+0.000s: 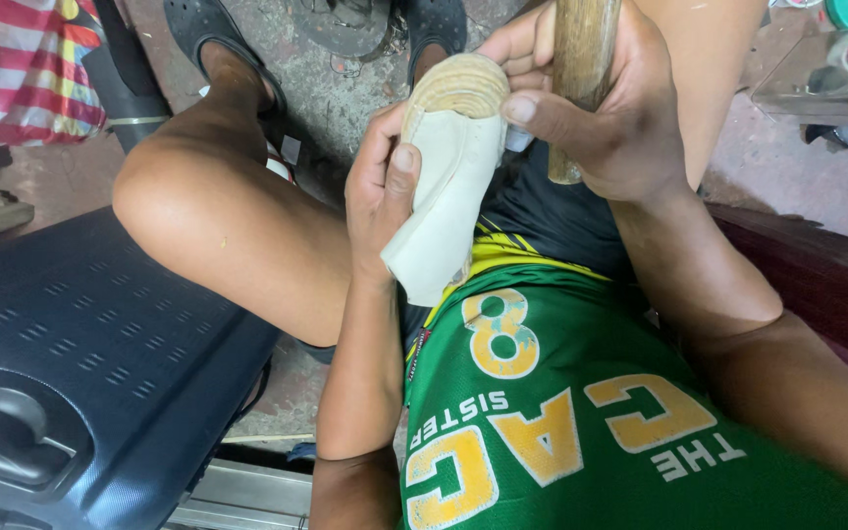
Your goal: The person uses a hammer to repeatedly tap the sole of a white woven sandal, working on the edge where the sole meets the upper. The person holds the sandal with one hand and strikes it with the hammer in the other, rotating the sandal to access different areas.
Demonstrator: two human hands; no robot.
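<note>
From the head camera I look straight down onto my lap. My left hand point(382, 191) is closed around a cream-coloured, soft leather-like shoe upper with a ribbed tan sole edge point(449, 177), thumb pressed flat on its pale side and the fingers wrapped behind it. The piece stands tilted, the ribbed rounded end uppermost, the loose pale end hanging down toward my green sports shirt with yellow lettering point(581, 422). My right hand point(606, 108) sits just beside it on the other side, curled tight around a round brown wooden handle point(581, 69) that runs up out of the frame; its thumb reaches across and touches the top of the ribbed edge. So the shoe piece lies between the two hands, held by the left and touched by the right, above my knees. My bare left leg point(218, 226) is bent out to the side, next to a dark blue perforated plastic seat point(90, 344). Further down I see black sandals point(213, 29) on a rough concrete floor point(336, 88).
</note>
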